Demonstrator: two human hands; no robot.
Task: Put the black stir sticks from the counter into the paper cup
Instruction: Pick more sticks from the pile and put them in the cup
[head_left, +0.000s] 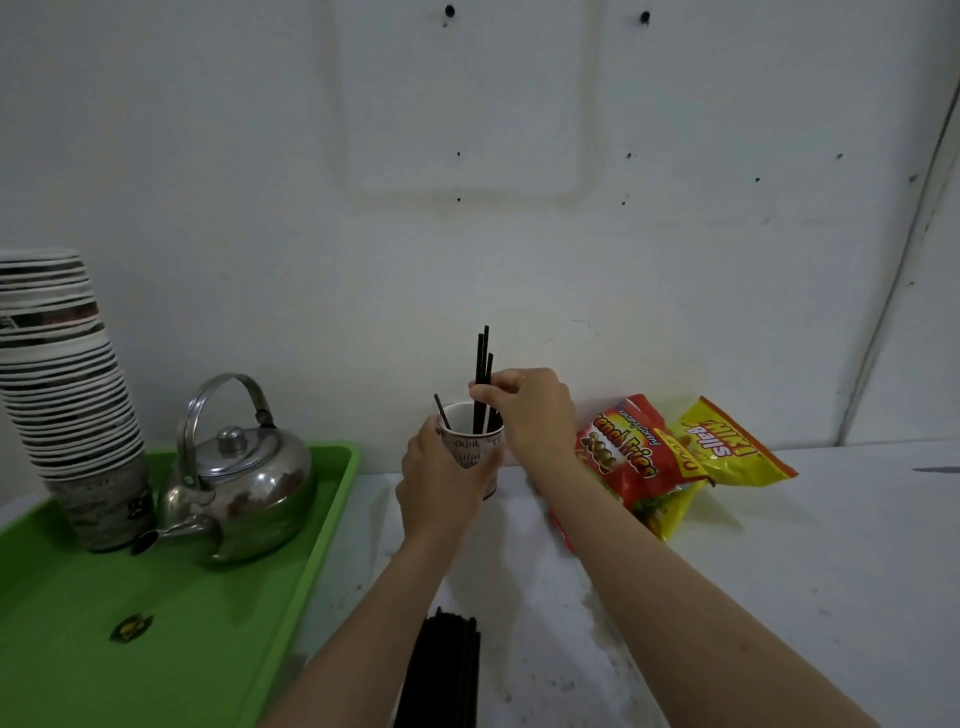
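As the left hand (441, 480) wraps round the paper cup (475, 447) on the white counter (779, 571), the right hand (530, 410) pinches 3 black stir sticks (482, 364) upright w/ lower ends inside it, a bundle of sticks (447, 670) lying nr the front edge.

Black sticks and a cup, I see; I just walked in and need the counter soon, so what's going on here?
A person is loading stir sticks into a paper cup on the white counter. The left hand grips the cup while the right hand pinches a few sticks upright, their lower ends already inside it. One stick leans on the cup's rim. A bundle of black sticks lies on the counter near the person, so the job isn't finished.
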